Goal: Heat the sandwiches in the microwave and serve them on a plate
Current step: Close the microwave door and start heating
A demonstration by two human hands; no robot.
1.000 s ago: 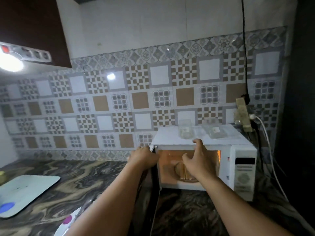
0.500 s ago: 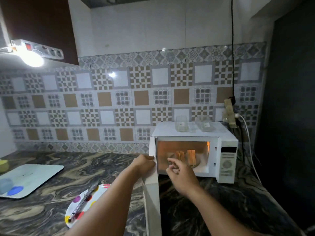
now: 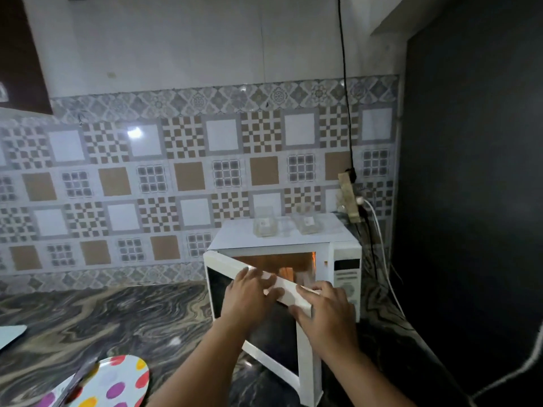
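Observation:
A white microwave [image 3: 345, 277] stands at the back right of the marble counter, its inside lit orange. Its door [image 3: 258, 342] is partly swung in, roughly half way. My left hand [image 3: 249, 292] lies on the door's top edge with the fingers spread flat. My right hand [image 3: 326, 309] presses flat on the door's upper right corner. A sliver of sandwich [image 3: 286, 273] shows inside, behind the door's top edge. A white plate with coloured dots [image 3: 117, 383] sits at the bottom left with a dark utensil [image 3: 78, 380] across it.
Two clear plastic containers [image 3: 264, 227] [image 3: 307, 224] stand on top of the microwave. A power strip [image 3: 349, 198] with cables hangs on the tiled wall right of it. A dark wall bounds the right side. A white board's corner [image 3: 11, 333] shows at the far left.
The door has swung from wide open towards the microwave. My right hand left the inside and now presses on the door beside my left hand. The camera has shifted right.

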